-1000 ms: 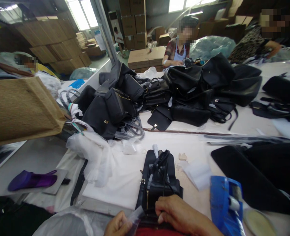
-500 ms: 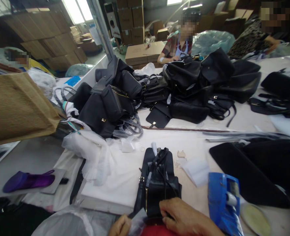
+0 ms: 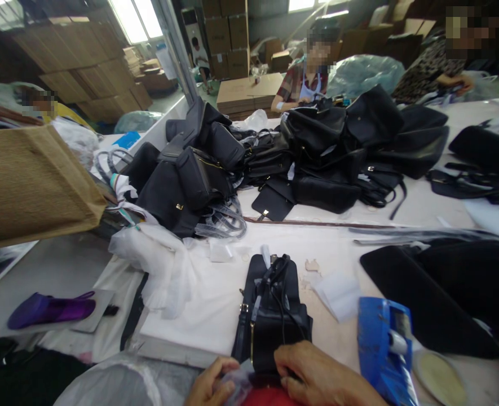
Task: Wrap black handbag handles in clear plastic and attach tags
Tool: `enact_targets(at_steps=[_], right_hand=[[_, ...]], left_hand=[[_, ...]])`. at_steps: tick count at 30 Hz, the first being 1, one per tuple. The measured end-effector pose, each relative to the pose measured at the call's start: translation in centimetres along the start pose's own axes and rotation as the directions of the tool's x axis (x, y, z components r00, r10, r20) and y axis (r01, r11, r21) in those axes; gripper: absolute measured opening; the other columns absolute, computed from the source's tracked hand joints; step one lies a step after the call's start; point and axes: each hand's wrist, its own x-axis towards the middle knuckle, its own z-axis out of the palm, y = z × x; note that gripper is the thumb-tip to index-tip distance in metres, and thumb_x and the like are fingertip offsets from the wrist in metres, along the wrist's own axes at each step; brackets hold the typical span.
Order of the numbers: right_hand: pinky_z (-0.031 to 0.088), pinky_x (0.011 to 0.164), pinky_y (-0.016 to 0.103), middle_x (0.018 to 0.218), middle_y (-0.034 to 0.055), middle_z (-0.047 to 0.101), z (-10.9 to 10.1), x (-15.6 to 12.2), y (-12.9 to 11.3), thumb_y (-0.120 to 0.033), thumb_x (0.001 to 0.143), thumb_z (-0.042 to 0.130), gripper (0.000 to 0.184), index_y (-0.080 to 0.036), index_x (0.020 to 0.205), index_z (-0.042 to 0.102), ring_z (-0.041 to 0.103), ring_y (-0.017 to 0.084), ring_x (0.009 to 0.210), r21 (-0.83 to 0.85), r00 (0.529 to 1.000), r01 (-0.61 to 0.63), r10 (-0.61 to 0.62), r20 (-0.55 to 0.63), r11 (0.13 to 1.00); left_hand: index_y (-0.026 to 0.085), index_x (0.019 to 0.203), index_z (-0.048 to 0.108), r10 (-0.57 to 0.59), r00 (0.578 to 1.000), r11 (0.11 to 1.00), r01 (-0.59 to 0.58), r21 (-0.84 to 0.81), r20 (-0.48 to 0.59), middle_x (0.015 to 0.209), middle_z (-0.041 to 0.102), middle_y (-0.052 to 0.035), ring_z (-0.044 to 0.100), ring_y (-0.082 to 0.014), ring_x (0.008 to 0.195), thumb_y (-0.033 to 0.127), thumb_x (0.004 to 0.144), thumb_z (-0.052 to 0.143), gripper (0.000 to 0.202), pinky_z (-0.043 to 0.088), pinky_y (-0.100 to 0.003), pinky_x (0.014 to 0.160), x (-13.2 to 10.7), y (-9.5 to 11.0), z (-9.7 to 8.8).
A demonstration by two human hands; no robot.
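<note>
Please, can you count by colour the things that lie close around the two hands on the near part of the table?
Black: 1, the small black bag under the right hand.
Clear: 1, the plastic film pinched in the left hand.
Blue: 1, the tape dispenser.
White: 1, the folded white sheet.
Purple: 1, the purple item.
Total: 5

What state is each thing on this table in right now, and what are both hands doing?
Small black bag: lying flat, straps loose on top.
Left hand: pinching clear plastic film.
Right hand: pressing on the bag's near end.
Blue tape dispenser: resting beside the bag, untouched.
Black bags: piled in a heap.
</note>
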Motion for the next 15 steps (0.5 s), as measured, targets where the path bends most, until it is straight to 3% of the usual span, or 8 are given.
enact_targets(at_steps=[4, 8, 12, 15], right_hand=[[0.028, 0.054, 0.021, 0.074, -0.0031, 0.061, -0.2, 0.0, -0.2, -0.017, 0.072, 0.051, 0.007, -0.02, 0.077, 0.055, 0.048, 0.011, 0.061, -0.013, 0.999, 0.036, -0.036, -0.011, 0.999], [0.028, 0.055, 0.022, 0.075, -0.0027, 0.061, -0.3, 0.1, -0.4, -0.017, 0.071, 0.051, 0.008, -0.02, 0.078, 0.055, 0.048, 0.011, 0.061, -0.031, 0.999, 0.051, -0.051, -0.015, 0.998], [0.029, 0.055, 0.021, 0.075, -0.0027, 0.061, -0.3, 0.1, -0.4, -0.017, 0.071, 0.05, 0.009, -0.02, 0.078, 0.055, 0.048, 0.011, 0.061, -0.033, 0.998, 0.059, -0.059, -0.004, 0.998], [0.028, 0.054, 0.022, 0.076, -0.0029, 0.061, -0.2, 0.1, -0.3, -0.016, 0.071, 0.05, 0.01, -0.02, 0.079, 0.055, 0.049, 0.011, 0.062, -0.042, 0.998, 0.062, -0.062, 0.007, 0.997]], left_hand=[[0.018, 0.088, 0.062, -0.03, 0.998, 1.0, 0.03, -0.005, 0.046, 0.067, 0.056, 0.0031, 0.043, -0.0099, 0.054, 0.056, 0.075, 0.062, 0.039, 0.033, -0.021, 0.053, 0.6, 0.3, 0.1], [0.018, 0.089, 0.06, -0.035, 0.997, 0.999, 0.034, 0.009, 0.075, 0.056, 0.038, 0.0082, 0.028, -0.0077, 0.049, 0.054, 0.077, 0.062, 0.038, 0.018, -0.021, 0.047, 1.0, 0.3, 0.3], [0.018, 0.082, 0.059, -0.018, 0.996, 0.999, 0.015, 0.036, 0.087, 0.06, 0.045, 0.0057, 0.035, -0.0095, 0.053, 0.054, 0.077, 0.06, 0.036, 0.025, -0.021, 0.051, 1.5, -0.3, 0.2], [0.018, 0.078, 0.061, 0.088, 0.99, 0.991, -0.098, 0.091, 0.11, 0.077, 0.059, -0.0017, 0.051, -0.0161, 0.073, 0.049, 0.079, 0.059, 0.031, 0.038, -0.024, 0.067, 2.2, -0.7, 0.1]])
